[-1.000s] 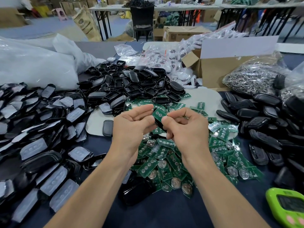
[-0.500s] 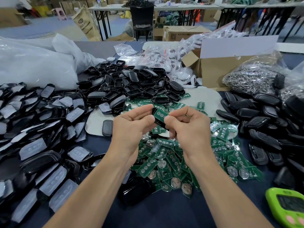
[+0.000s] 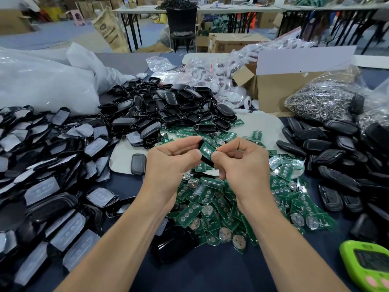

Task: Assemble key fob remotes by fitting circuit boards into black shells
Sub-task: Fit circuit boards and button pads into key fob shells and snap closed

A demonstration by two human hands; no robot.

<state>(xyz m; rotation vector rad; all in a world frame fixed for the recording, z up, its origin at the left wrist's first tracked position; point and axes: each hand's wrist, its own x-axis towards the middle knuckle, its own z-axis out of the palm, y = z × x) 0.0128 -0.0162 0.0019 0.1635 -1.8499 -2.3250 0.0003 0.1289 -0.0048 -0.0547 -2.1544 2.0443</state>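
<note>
Through the head camera I saw the seating step in hand. The left hand (image 3: 170, 163) and the right hand (image 3: 242, 163) met above the dark table (image 3: 210, 275), each pinching with thumb and curled fingers the same small black plastic shell (image 3: 206, 161). A green rectangular circuit board (image 3: 207, 149) lay tilted in it, its face showing between the thumbs.

I judged the board not fully seated (its far edge was hidden from me), so the next move called for an even press from both thumbs until it sat flush, without flexing it.

Counted: one shell and one board in the hands, and one closed dark fob (image 3: 138, 164) alone on the pale mat (image 3: 122, 152) left of them. The loose green boards (image 3: 210, 203) under the wrists, the empty black shells (image 3: 168, 110) beyond, and the closed black fobs (image 3: 336, 148) at the right each ran to dozens, too many to count.
</note>
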